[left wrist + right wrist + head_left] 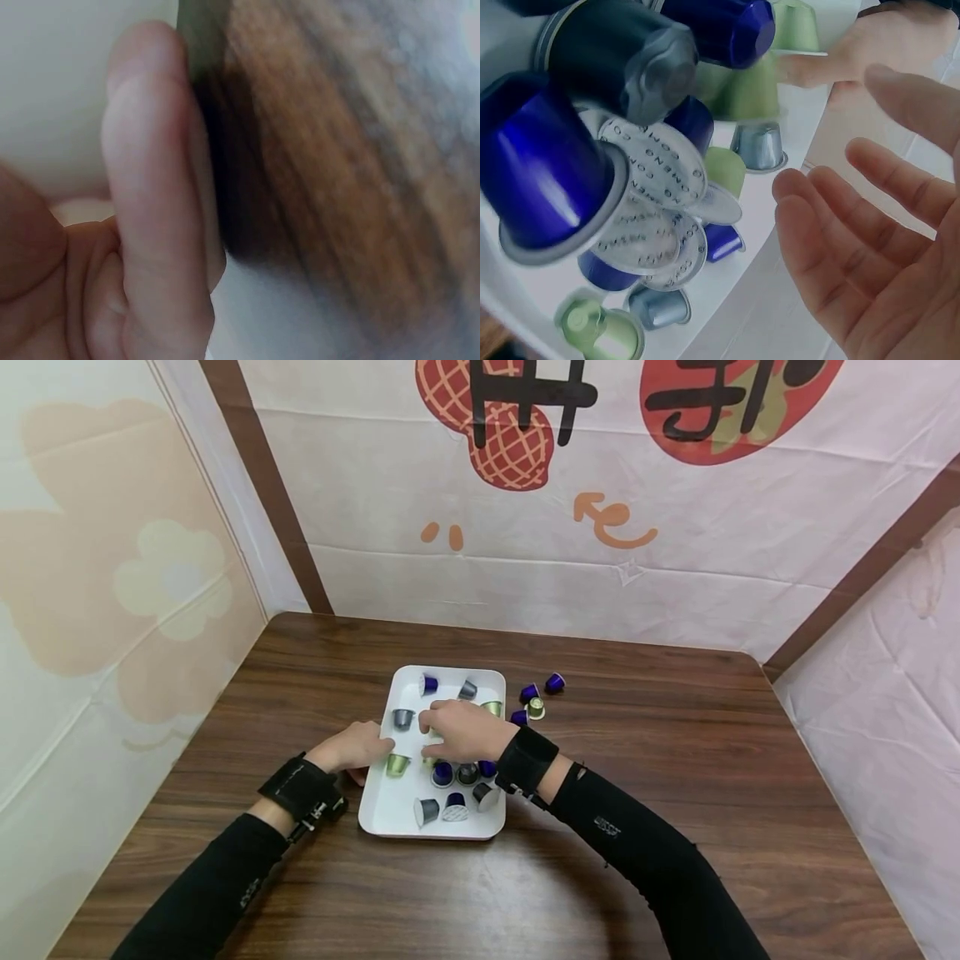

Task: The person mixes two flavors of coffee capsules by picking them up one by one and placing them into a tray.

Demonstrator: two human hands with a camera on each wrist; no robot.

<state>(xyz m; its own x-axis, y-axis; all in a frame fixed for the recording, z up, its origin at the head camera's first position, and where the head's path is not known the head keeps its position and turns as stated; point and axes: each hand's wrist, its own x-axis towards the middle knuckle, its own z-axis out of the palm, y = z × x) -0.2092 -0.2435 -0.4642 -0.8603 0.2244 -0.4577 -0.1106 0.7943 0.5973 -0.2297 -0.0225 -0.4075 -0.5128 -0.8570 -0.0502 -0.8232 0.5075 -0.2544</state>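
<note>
A white tray (384,817) holds several coffee capsules in blue, green, grey and black. My left hand (351,747) grips the tray's left rim, thumb over the top and other fingers low on the outside. Close by that thumb lies a green capsule (397,765). Over the middle of the tray hovers my right hand (467,729), fingers spread and loosely bent, holding nothing in the right wrist view. A grey capsule (402,719) lies just left of its fingertips. Below it, partly covered, are a blue capsule (442,774) and a black capsule (467,773).
Right of the tray, a small group of capsules lies on the wooden table (675,760), among them a blue capsule (555,683) and a green capsule (536,708). A printed cloth (360,493) hangs behind the table's far edge.
</note>
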